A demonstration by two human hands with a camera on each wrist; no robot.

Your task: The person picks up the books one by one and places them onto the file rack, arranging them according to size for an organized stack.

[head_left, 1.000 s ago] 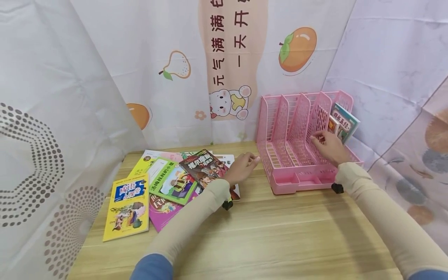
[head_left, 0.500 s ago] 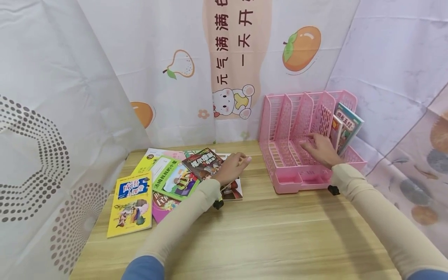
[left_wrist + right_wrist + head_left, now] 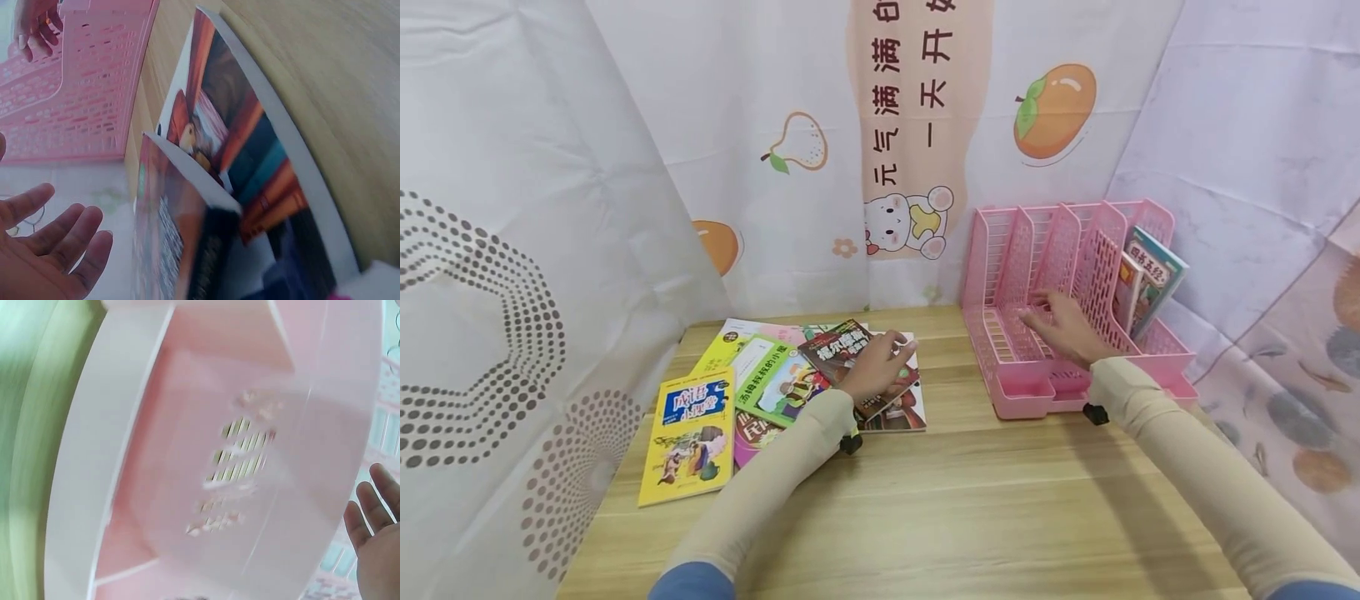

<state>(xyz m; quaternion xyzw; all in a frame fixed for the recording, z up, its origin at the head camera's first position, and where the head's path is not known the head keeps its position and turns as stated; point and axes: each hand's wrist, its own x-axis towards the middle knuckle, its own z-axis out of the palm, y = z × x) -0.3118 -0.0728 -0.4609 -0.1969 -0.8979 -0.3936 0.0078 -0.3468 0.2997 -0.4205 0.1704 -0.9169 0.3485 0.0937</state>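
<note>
My left hand (image 3: 876,367) hovers over the books with loosely bent fingers, holding nothing. Below it lies a dark brown book (image 3: 835,348), which overlaps a white-edged picture book (image 3: 913,410); both covers also fill the left wrist view, beside the spread fingers. My right hand (image 3: 1063,327), its fingers relaxed, is over the middle slots of a pink file rack (image 3: 1022,404). In the right wrist view that hand (image 3: 380,534) shows at the right edge by the rack's front panel. A teal-edged book (image 3: 1159,268) and a smaller book (image 3: 1126,290) lean in the rack's rightmost slot.
Left of the dark book, a green book (image 3: 786,383) overlaps a purple book (image 3: 751,437) and others behind. A yellow book (image 3: 688,433) lies at the far left of the wooden table (image 3: 955,508). Printed curtains (image 3: 797,250) hang close behind and at both sides.
My left hand has drawn back leftward over the dark brown book. My right hand has moved left, away from the books in the rightmost slot toward the rack's middle. The view has shifted slightly.
</note>
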